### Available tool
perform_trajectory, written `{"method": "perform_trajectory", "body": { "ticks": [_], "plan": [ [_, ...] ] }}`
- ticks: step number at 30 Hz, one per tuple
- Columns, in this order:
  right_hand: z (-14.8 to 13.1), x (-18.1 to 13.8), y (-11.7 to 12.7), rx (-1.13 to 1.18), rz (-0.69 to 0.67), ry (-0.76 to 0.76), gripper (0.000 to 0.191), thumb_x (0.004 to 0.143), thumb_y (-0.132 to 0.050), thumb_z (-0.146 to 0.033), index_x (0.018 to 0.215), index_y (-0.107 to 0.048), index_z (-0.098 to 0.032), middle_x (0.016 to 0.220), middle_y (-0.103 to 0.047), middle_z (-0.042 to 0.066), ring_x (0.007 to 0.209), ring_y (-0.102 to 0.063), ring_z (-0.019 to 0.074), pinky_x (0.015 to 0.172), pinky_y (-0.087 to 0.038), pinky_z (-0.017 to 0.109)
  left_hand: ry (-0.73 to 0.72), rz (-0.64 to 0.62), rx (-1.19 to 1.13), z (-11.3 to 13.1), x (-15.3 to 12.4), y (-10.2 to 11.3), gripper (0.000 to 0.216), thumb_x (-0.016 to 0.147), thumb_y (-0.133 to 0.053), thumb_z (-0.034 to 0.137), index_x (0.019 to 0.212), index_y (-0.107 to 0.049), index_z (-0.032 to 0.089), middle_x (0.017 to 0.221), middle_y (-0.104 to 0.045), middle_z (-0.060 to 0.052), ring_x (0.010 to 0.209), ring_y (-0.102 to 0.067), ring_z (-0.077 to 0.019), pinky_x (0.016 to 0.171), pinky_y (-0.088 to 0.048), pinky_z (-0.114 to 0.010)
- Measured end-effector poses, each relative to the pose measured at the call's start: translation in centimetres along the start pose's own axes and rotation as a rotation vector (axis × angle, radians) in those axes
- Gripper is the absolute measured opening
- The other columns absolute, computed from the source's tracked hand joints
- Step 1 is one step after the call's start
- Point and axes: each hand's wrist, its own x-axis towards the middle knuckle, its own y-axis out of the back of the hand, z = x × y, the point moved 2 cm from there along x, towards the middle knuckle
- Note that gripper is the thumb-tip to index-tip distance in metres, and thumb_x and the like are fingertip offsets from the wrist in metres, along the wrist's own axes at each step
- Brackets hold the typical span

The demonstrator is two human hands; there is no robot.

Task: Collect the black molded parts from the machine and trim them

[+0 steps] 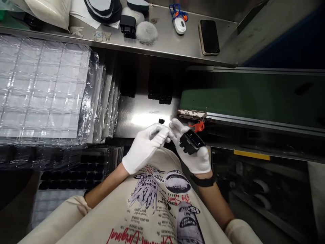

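A worker's two white-gloved hands meet at the centre of the frame, above a steel bench (pixel 142 115). The right hand (pixel 194 149) lies palm-up, fingers curled around a small black plastic part (pixel 191 142) resting in the palm, index finger stretched toward the left. The left hand (pixel 146 145) comes in from lower left, wrist bent, its fingertips drawn together and touching the right index finger; whether it pinches anything cannot be told. A dark band (pixel 203 181) circles the right wrist. The shirt (pixel 157 203) filling the lower frame carries upside-down print reading "BURGER" and red script "Original". A tiny black piece (pixel 161 121) sits on the bench just above the hands. Clear blister trays (pixel 43 91) fill the left; a green conveyor belt (pixel 251 98) runs at right. On the upper shelf (pixel 165 44) lie a phone (pixel 209 36) and a white tag (pixel 180 24) on a blue cord.
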Motion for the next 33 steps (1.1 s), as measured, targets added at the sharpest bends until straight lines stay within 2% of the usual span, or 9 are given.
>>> {"method": "perform_trajectory", "body": {
  "ticks": [5, 9, 14, 17, 20, 24, 28, 31, 33],
  "plan": [
    [0.7, -0.3, -1.1, 0.315, -0.009, -0.042, 0.079, 0.092, -0.049, -0.101, 0.142, -0.067, -0.042, 0.176, -0.051, 0.001, 0.16, -0.053, 0.0331, 0.124, -0.054, 0.065, 0.001, -0.019, 0.01, 0.1, 0.5, -0.3, 0.036, 0.113, -0.067, 0.046, 0.089, -0.075, 0.02, 0.083, -0.066, 0.001, 0.067, -0.053, -0.0076, 0.062, -0.046, -0.02],
    [0.1, -0.2, -1.3, 0.187, 0.032, -0.042, 0.085, 0.091, -0.052, -0.101, 0.141, -0.072, -0.035, 0.166, -0.062, 0.008, 0.151, -0.062, 0.0345, 0.125, -0.053, 0.063, -0.011, 0.002, 0.024, 0.6, 0.5, -0.4, 0.033, 0.112, -0.068, 0.042, 0.089, -0.077, 0.02, 0.085, -0.07, 0.0, 0.07, -0.059, -0.0088, 0.067, -0.052, -0.022],
    [-2.1, 0.1, -0.8, -0.61, 0.036, 0.276, 0.058, 0.092, -0.087, -0.064, 0.139, -0.074, -0.032, 0.163, -0.064, 0.008, 0.155, -0.058, 0.0346, 0.133, -0.045, 0.062, -0.094, -0.013, 0.222, 1.5, 0.3, -0.1, 0.026, 0.109, -0.073, 0.042, 0.096, -0.083, 0.022, 0.098, -0.082, -0.002, 0.089, -0.074, -0.0143, 0.083, -0.06, -0.028],
    [-2.5, 0.4, -0.7, -1.159, 0.119, 0.592, 0.054, 0.099, -0.082, -0.048, 0.149, -0.068, -0.032, 0.158, -0.068, 0.006, 0.155, -0.056, 0.0304, 0.141, -0.032, 0.058, -0.156, -0.039, 0.431, 1.5, 0.4, -0.1, 0.022, 0.095, -0.09, 0.043, 0.097, -0.086, 0.022, 0.101, -0.085, -0.001, 0.085, -0.074, -0.0162, 0.08, -0.061, -0.031],
    [-2.6, 0.7, -0.8, -1.421, 0.075, 0.714, 0.052, 0.105, -0.074, -0.051, 0.153, -0.064, -0.033, 0.158, -0.069, 0.003, 0.155, -0.055, 0.0274, 0.144, -0.025, 0.052, -0.121, 0.009, 0.481, 0.8, 0.5, 0.0, 0.02, 0.091, -0.093, 0.041, 0.094, -0.087, 0.023, 0.099, -0.087, -0.001, 0.084, -0.077, -0.0174, 0.081, -0.063, -0.031],
    [-4.7, 0.6, 0.0, -1.386, 0.067, 0.654, 0.075, 0.105, -0.062, -0.076, 0.165, -0.055, -0.032, 0.169, -0.058, 0.008, 0.16, -0.051, 0.0364, 0.139, -0.032, 0.062, 0.012, 0.094, 0.318, -0.2, 0.1, 0.3, 0.027, 0.09, -0.093, 0.049, 0.092, -0.088, 0.022, 0.09, -0.086, -0.003, 0.079, -0.079, -0.0178, 0.073, -0.066, -0.029],
    [-7.2, -0.7, 2.0, -1.168, 0.241, 0.568, 0.097, 0.101, -0.049, -0.091, 0.176, -0.046, -0.028, 0.176, -0.048, 0.014, 0.163, -0.045, 0.045, 0.134, -0.04, 0.071, 0.158, 0.121, 0.113, -1.0, -0.4, 0.5, 0.035, 0.09, -0.091, 0.053, 0.09, -0.085, 0.018, 0.065, -0.076, -0.001, 0.053, -0.067, -0.0144, 0.052, -0.057, -0.027],
    [-7.3, -1.5, 2.9, -1.055, 0.407, 0.56, 0.082, 0.108, -0.044, -0.082, 0.171, -0.056, -0.031, 0.17, -0.055, 0.011, 0.16, -0.05, 0.0418, 0.133, -0.043, 0.069, -0.016, 0.212, 0.179, -0.9, -0.6, 0.9, 0.031, 0.091, -0.09, 0.051, 0.088, -0.083, 0.02, 0.07, -0.077, -0.002, 0.059, -0.069, -0.0156, 0.056, -0.058, -0.03],
    [-6.8, -1.7, 2.9, -0.998, 0.484, 0.559, 0.074, 0.11, -0.042, -0.078, 0.166, -0.062, -0.033, 0.164, -0.061, 0.011, 0.157, -0.054, 0.0405, 0.132, -0.046, 0.068, -0.168, 0.194, 0.31, -0.4, -0.4, 1.4, 0.024, 0.09, -0.09, 0.046, 0.084, -0.082, 0.024, 0.071, -0.075, -0.002, 0.062, -0.067, -0.0163, 0.06, -0.055, -0.031]
  ]
}}
